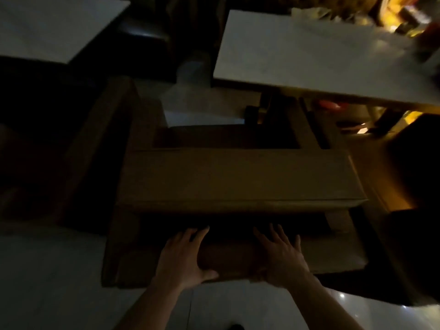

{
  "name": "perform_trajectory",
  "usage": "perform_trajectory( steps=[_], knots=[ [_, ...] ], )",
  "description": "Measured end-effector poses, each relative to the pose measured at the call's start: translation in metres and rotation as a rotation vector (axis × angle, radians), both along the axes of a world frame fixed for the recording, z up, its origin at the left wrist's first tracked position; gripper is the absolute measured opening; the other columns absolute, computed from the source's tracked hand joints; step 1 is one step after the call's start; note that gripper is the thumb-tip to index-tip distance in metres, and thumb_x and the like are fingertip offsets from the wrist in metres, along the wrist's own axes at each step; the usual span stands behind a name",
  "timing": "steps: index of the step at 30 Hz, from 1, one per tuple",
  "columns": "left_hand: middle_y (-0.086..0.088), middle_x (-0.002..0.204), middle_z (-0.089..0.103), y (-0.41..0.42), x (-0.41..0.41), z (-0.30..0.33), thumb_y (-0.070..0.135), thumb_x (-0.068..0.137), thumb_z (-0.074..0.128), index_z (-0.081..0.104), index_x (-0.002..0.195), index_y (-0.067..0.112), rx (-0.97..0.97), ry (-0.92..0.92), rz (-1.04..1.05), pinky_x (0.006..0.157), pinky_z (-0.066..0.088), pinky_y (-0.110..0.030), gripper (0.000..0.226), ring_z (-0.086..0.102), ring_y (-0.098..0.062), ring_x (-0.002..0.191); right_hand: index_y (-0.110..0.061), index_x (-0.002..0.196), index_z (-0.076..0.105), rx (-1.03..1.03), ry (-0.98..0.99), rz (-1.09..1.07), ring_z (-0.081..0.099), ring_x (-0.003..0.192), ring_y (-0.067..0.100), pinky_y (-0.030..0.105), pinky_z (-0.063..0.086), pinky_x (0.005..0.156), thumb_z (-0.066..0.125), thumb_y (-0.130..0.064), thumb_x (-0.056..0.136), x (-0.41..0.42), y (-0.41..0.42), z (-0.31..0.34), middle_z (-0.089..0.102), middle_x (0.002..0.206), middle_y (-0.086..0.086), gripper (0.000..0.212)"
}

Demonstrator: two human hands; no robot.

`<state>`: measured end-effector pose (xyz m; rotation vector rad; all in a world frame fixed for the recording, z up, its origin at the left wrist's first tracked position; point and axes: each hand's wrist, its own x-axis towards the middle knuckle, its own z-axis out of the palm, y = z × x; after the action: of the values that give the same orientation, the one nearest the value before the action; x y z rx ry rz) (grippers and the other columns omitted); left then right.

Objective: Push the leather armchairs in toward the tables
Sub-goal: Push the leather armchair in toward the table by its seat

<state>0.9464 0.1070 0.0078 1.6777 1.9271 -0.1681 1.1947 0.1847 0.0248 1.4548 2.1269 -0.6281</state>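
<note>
A brown leather armchair (240,177) stands in the middle of the dim head view, its back toward me and its seat facing a white table (316,55) at the upper right. My left hand (183,256) lies flat on the chair's back panel, fingers straight and spread. My right hand (281,254) presses the same panel a little to the right, fingers also spread. The chair's front sits near the table's dark base (264,108). The picture is dark and slightly blurred.
A second white table (54,27) is at the upper left, with a dark armchair (35,144) beside it on the left. Cluttered bright objects (392,15) lie on the right table's far edge. Pale tiled floor (52,270) lies around me.
</note>
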Motion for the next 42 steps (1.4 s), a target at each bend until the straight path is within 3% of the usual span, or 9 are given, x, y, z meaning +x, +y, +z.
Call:
perform_trajectory(
  steps=[5, 9, 16, 27, 37, 42],
  knots=[
    [0.010, 0.156, 0.027, -0.007, -0.005, -0.011, 0.096, 0.052, 0.048, 0.010, 0.150, 0.048, 0.032, -0.001, 0.020, 0.114, 0.024, -0.043, 0.116, 0.029, -0.021, 0.140, -0.040, 0.153, -0.016, 0.091, 0.041, 0.041, -0.017, 0.150, 0.035, 0.072, -0.010, 0.113, 0.069, -0.076, 0.066, 0.004, -0.008, -0.020, -0.010, 0.166, 0.007, 0.126],
    [0.009, 0.155, 0.028, -0.015, 0.000, -0.015, 0.095, 0.049, 0.053, 0.013, 0.152, 0.041, 0.116, 0.039, -0.034, 0.121, 0.009, -0.043, 0.123, 0.025, -0.019, 0.143, -0.040, 0.153, -0.016, 0.126, 0.099, 0.047, -0.019, 0.150, 0.033, 0.070, -0.008, 0.116, 0.064, -0.080, 0.068, 0.012, -0.013, -0.019, -0.010, 0.166, 0.006, 0.123],
    [0.006, 0.159, 0.023, -0.026, 0.002, -0.033, 0.088, 0.062, 0.052, 0.008, 0.154, 0.035, 0.256, 0.099, -0.081, 0.122, 0.001, -0.043, 0.115, 0.018, -0.021, 0.145, -0.039, 0.153, -0.017, 0.225, 0.119, 0.059, -0.020, 0.150, 0.032, 0.067, -0.004, 0.118, 0.057, -0.080, 0.074, 0.011, -0.027, -0.023, -0.011, 0.166, 0.007, 0.115],
    [0.009, 0.162, 0.020, -0.015, -0.005, -0.037, 0.088, 0.058, 0.061, 0.008, 0.155, 0.038, 0.191, 0.017, -0.080, 0.121, -0.003, -0.040, 0.121, 0.014, -0.017, 0.149, -0.040, 0.152, -0.018, 0.184, 0.124, 0.066, -0.023, 0.149, 0.033, 0.070, -0.005, 0.116, 0.055, -0.080, 0.075, 0.010, -0.021, -0.028, -0.013, 0.166, 0.009, 0.113],
    [0.012, 0.157, 0.029, -0.004, -0.011, -0.025, 0.083, 0.049, 0.072, 0.016, 0.151, 0.046, 0.095, -0.028, -0.038, 0.117, 0.009, -0.039, 0.122, 0.023, -0.021, 0.144, -0.040, 0.153, -0.015, 0.177, 0.136, 0.047, -0.021, 0.149, 0.034, 0.073, -0.007, 0.114, 0.061, -0.076, 0.075, 0.005, -0.016, -0.034, -0.009, 0.166, 0.010, 0.115],
    [0.010, 0.154, 0.032, -0.006, -0.004, -0.018, 0.078, 0.051, 0.075, 0.020, 0.150, 0.044, 0.070, -0.016, -0.003, 0.117, 0.017, -0.040, 0.118, 0.026, -0.021, 0.141, -0.040, 0.154, -0.006, 0.252, 0.143, 0.049, -0.004, 0.152, 0.034, 0.071, -0.004, 0.115, 0.061, -0.079, 0.071, 0.007, -0.022, -0.031, 0.010, 0.164, 0.010, 0.114]
  ],
)
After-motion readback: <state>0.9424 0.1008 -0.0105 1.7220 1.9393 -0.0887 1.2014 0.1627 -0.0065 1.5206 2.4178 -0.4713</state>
